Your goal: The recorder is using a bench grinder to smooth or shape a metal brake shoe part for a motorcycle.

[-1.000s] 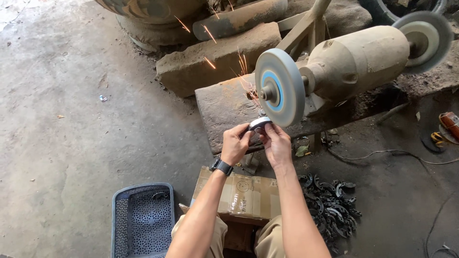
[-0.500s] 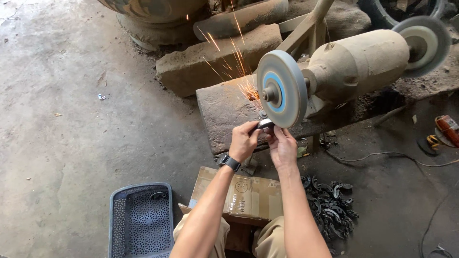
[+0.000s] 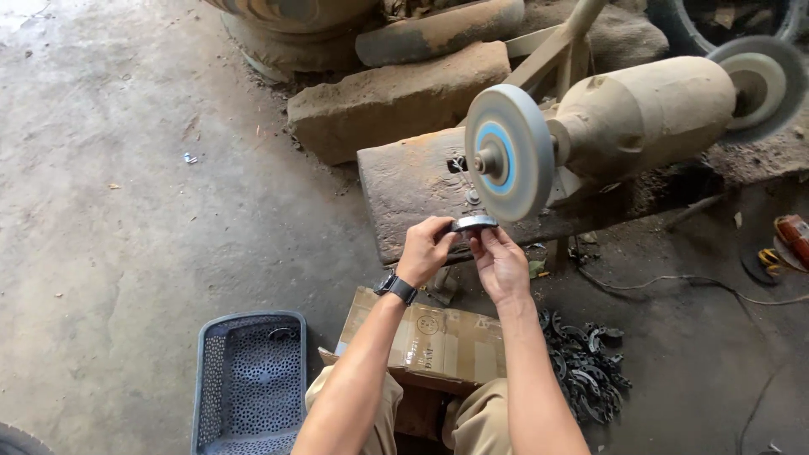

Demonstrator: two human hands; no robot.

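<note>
My left hand [image 3: 425, 251] and right hand [image 3: 499, 263] pinch metal part [image 3: 474, 224] below wheel [image 3: 508, 152] | stiff, light, sharp-edged; I grip its ends.

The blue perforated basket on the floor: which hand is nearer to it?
Left. The left hand is up and right of the basket; the right hand is farther right. Both hold the small metal part.

A grey grinding wheel [image 3: 510, 152] with a blue ring at its hub, a dusty tan motor [image 3: 645, 114], a blue-grey perforated basket [image 3: 250, 379], a brown cardboard box [image 3: 434, 344], a black wristwatch [image 3: 397, 286].
</note>
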